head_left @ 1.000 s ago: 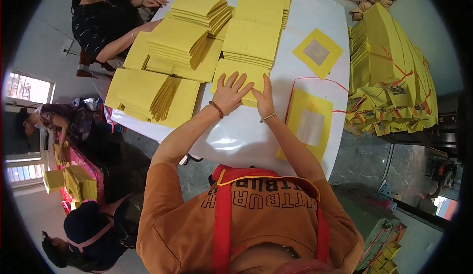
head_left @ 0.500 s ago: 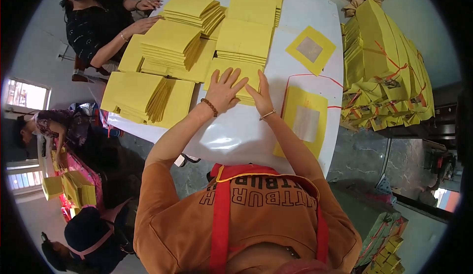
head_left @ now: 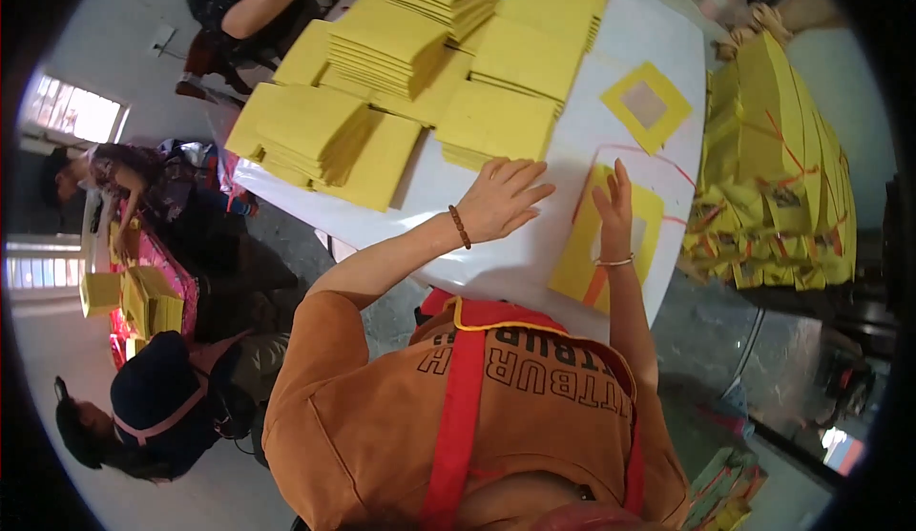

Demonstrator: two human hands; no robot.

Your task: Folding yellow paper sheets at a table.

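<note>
My left hand (head_left: 504, 202) is open, fingers spread, just in front of the near edge of a stack of flat yellow paper pieces (head_left: 496, 119). It holds nothing; whether its fingertips touch the stack's edge I cannot tell. To its right, my right hand (head_left: 615, 211) is raised with fingers extended above a flat yellow sheet (head_left: 572, 269) with a pale rectangular panel, partly hiding it. A red string (head_left: 658, 166) runs past that sheet. Farther back lies another yellow sheet (head_left: 618, 95) with a pale square centre, turned cornerwise.
More stacks of folded yellow paper (head_left: 386, 49) cover the left and back of the white table (head_left: 420, 249). A co-worker's arm (head_left: 272, 1) is at the far left. Tied yellow bundles (head_left: 778, 168) stand beyond the right edge. Two other people are near a red-covered table (head_left: 162, 307).
Both hands have left the near yellow stack. My left hand has drawn back toward me, and my right hand has moved right over the paneled sheet. The view has shifted too.
</note>
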